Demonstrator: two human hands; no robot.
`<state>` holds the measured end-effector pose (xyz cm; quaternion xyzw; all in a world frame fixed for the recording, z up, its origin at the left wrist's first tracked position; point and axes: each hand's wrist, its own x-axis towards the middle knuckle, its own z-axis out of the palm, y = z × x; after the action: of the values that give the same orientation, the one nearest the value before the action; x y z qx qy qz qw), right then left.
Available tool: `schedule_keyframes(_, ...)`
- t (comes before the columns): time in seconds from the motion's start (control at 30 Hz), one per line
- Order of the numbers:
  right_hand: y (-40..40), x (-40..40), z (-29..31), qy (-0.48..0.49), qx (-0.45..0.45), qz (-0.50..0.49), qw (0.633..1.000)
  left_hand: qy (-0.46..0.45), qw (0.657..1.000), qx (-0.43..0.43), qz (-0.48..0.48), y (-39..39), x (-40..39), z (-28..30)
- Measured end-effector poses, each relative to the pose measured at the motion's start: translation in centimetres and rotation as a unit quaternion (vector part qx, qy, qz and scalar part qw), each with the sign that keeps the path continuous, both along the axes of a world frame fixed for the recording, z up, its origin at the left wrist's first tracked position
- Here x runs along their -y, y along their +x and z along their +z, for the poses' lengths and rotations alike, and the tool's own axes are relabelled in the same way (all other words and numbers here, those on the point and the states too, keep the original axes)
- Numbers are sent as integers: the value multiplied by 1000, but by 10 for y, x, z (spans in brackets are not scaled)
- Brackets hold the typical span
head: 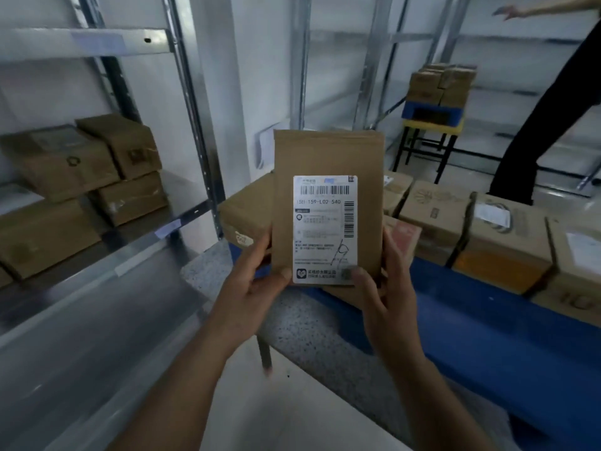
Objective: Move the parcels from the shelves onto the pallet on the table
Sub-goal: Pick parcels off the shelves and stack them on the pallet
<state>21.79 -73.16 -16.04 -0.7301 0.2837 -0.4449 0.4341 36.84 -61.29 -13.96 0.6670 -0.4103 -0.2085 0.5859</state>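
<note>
Both hands, left hand [257,284] and right hand [387,288], are gripping the parcel [327,216] upright, fingers closed on its lower edges, label facing the camera.

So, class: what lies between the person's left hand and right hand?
In the head view, the brown parcel with the white shipping label lies between the left hand and the right hand; both hands grip its lower edges.

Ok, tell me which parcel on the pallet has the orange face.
The box in the row on the blue pallet, right of the held parcel: its near side is orange, while its neighbours are plain brown.
</note>
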Motion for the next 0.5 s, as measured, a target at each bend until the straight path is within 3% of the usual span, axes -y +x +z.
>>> schedule_keyframes(0.23,-62,36,-1,22,22,-131,991,27,988,46,-145,-39,73,8)
schedule_keyframes(0.37,-93,52,-2,41,32,-192,980,45,969,123,-210,-57,113,10)
schedule_keyframes(0.5,-120,67,-8,64,19,-251,966,54,951,145,-266,-78,145,10)
